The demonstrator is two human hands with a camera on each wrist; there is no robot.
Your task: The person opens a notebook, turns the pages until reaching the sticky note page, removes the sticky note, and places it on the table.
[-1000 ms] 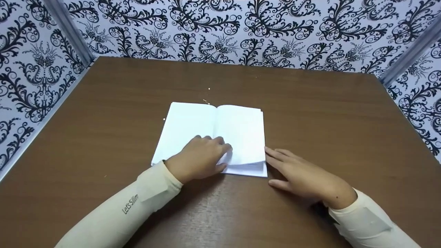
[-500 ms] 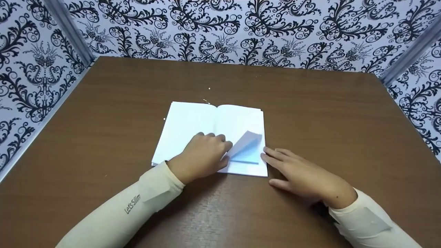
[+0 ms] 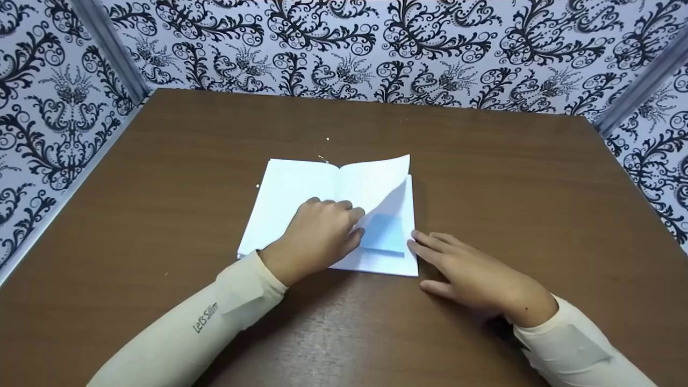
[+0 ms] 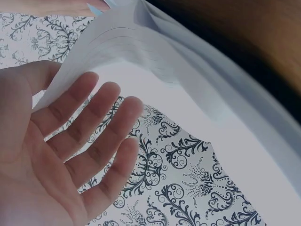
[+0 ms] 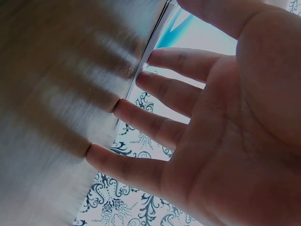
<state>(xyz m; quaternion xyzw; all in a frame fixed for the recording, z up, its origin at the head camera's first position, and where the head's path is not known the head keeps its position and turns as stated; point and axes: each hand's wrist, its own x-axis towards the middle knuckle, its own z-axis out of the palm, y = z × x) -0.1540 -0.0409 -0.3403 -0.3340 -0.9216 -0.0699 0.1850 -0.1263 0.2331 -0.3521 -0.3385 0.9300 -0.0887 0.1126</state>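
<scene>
White paper page (image 3: 384, 174) now lifted higher, pinched by my L hand (image 3: 322, 234); pale-blue rect. sheet (image 3: 386, 232) lies betw. that & straight-fingered R hand (image 3: 473, 271), L nearer.

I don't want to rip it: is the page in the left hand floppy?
Probably floppy: the page bends into a curve by the left hand. It might crease or tear easily, since it looks thin.
</scene>
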